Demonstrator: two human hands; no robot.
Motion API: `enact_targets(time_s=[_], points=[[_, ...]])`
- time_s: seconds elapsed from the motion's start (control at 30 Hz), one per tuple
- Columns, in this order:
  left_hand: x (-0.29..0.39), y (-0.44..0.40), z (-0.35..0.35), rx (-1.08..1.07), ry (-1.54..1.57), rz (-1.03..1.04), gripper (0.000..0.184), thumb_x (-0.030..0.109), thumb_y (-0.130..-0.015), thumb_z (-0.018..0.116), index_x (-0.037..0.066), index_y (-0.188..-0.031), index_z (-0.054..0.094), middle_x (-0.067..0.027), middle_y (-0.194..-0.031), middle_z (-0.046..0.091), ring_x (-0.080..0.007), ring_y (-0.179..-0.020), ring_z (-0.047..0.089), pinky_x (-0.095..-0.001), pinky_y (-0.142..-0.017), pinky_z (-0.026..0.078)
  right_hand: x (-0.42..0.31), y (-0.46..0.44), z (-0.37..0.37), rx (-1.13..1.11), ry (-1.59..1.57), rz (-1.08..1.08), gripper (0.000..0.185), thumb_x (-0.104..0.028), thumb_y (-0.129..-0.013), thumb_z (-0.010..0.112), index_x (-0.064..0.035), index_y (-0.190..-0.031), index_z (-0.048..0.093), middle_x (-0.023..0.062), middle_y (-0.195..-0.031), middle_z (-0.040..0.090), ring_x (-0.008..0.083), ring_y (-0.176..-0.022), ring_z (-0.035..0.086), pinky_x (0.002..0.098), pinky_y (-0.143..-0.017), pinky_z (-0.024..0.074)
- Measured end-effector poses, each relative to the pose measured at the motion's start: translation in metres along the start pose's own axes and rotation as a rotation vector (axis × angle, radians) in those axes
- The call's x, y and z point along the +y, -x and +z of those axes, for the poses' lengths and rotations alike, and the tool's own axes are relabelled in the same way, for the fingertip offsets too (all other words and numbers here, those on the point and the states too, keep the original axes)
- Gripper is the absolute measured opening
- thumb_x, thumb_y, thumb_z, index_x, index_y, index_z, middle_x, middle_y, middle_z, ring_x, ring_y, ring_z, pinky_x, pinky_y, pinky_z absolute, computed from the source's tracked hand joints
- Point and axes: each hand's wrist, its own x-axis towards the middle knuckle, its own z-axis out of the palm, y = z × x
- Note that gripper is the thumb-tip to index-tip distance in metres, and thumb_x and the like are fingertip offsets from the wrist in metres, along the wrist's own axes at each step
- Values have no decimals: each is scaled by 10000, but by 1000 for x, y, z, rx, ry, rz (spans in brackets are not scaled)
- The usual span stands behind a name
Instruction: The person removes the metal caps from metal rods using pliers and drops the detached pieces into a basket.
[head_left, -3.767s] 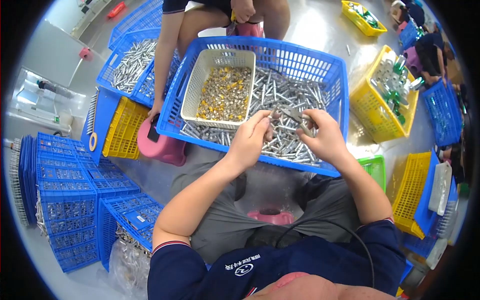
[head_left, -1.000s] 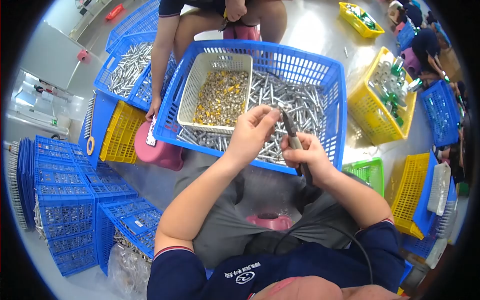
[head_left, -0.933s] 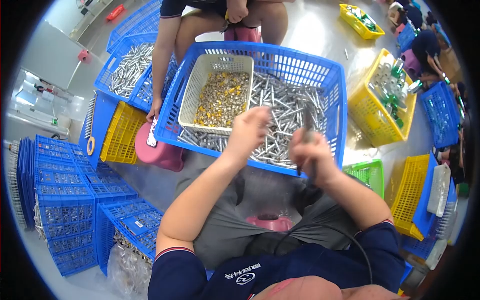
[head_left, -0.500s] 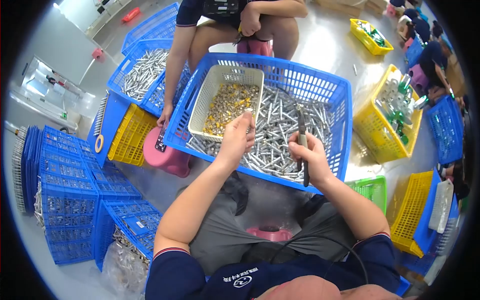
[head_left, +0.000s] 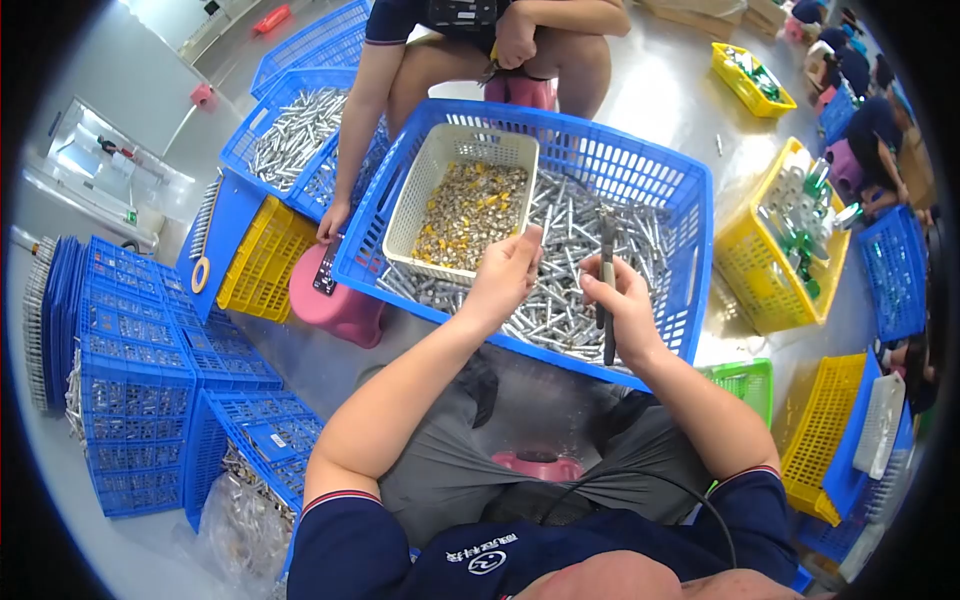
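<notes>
My right hand [head_left: 628, 312] is wrapped around dark-handled pliers [head_left: 607, 262], whose jaws point away from me over the metal pieces. The fingers of my left hand [head_left: 508, 276] are curled in a pinch at the near right corner of a cream basket [head_left: 400, 215]; whatever they hold is hidden. Inside that basket lie many small silvery and yellow bits [head_left: 465, 215]. It sits in a large blue crate [head_left: 645, 160], among a heap of slim silver metal rods [head_left: 560, 315].
Across the crate sits a person with one hand [head_left: 333, 222] by a phone [head_left: 326, 272] on a pink stool [head_left: 340, 305]. Yellow crates [head_left: 770, 290] of green and clear pieces stand right. Blue crates [head_left: 140, 400] are stacked left. A blue crate of rods [head_left: 300, 130] is beyond.
My left hand has moved right, toward the pliers, and a small pale bit seen at its fingertips no longer shows. My right hand still grips the pliers. The whole view has shifted slightly.
</notes>
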Motion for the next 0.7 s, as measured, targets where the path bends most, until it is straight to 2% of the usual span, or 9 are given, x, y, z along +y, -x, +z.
enact_targets(time_s=[0.1,0.17,0.2,0.27,0.37,0.43,0.57,0.7], points=[[1,1,0,-21,6,-45,455,517,-884,405,123,-659,379,72,-488,268,-26,-389,234,-185,-356,169,4,-4,-1,-18,171,-84,294,-167,-754,652,-5,-968,533,30,-791,553,97,-705,501,244,-654,411],[0,5,1,-47,13,-93,467,524,-895,372,121,-660,379,69,-481,264,-32,-382,228,-189,-353,167,6,-7,-3,34,624,-538,344,-143,-717,672,5,-991,525,70,-803,558,149,-711,522,270,-650,422],[4,7,1,-90,96,-135,462,510,-905,333,120,-662,380,64,-477,260,-40,-378,217,-193,-350,166,7,-10,-3,76,685,-642,361,-122,-683,676,-1,-986,521,107,-817,547,224,-726,532,320,-670,421],[8,9,0,-159,189,-187,420,433,-919,256,115,-674,380,46,-473,250,-62,-374,193,-208,-343,170,1,-13,-6,74,767,-676,350,-116,-677,672,-9,-974,521,108,-814,540,243,-738,525,336,-681,410],[8,11,1,-185,294,-191,386,403,-916,271,112,-685,375,40,-482,245,-67,-381,197,-208,-349,173,-2,-17,-7,75,883,-708,336,-107,-651,666,-24,-943,521,100,-794,524,269,-763,501,362,-709,373],[9,11,-1,-202,296,-216,376,398,-917,274,112,-695,374,39,-488,244,-68,-385,204,-209,-350,171,-7,-18,-7,24,986,-731,346,-111,-641,665,-24,-944,522,94,-788,522,259,-772,496,352,-710,363],[13,11,-1,-284,342,-289,355,396,-922,284,116,-718,361,42,-500,235,-68,-398,223,-208,-358,167,-8,-21,-8,11,1001,-753,346,-106,-639,660,-24,-945,522,92,-786,522,254,-775,498,348,-715,363],[12,13,1,-267,437,-291,365,422,-923,293,111,-765,400,45,-507,230,-68,-403,232,-202,-366,166,-4,-22,-10,0,973,-697,357,-114,-650,659,-21,-967,523,97,-792,520,254,-760,502,348,-706,381]])
